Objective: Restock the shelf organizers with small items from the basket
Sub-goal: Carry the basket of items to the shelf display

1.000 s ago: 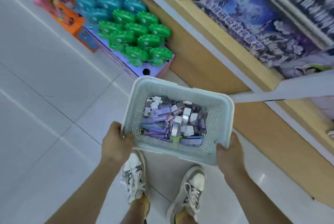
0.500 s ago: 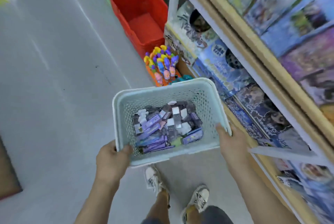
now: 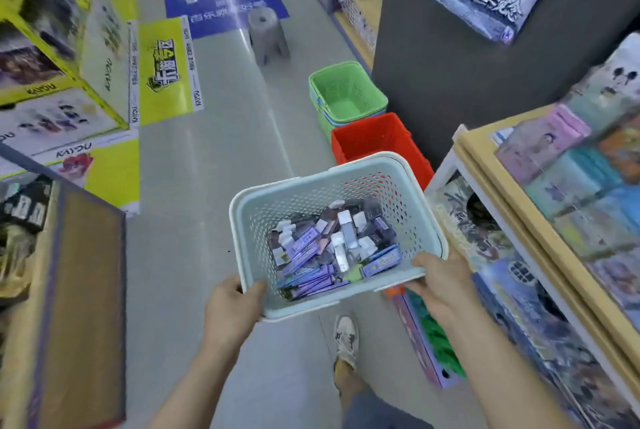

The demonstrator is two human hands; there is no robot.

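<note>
I carry a pale blue perforated basket (image 3: 273, 200) in front of me over the aisle floor. Several small purple, white and grey packets (image 3: 332, 248) lie heaped in its bottom. My left hand (image 3: 232, 307) grips the near left corner of the rim, thumb inside. At the near right corner my right hand (image 3: 440, 279) grips the rim. A wooden shelf unit (image 3: 502, 193) with boxed cards stands to my right.
A red crate (image 3: 377, 138) and stacked green baskets (image 3: 346, 93) sit on the floor ahead by a dark pillar (image 3: 433, 65). A grey stool (image 3: 266, 34) stands farther down the aisle. Yellow display boxes (image 3: 69, 89) and a brown-sided unit (image 3: 79, 307) line the left.
The view has swung up and along the aisle while I walk with the basket. The red crate is now just past the basket; both hands keep their hold.
</note>
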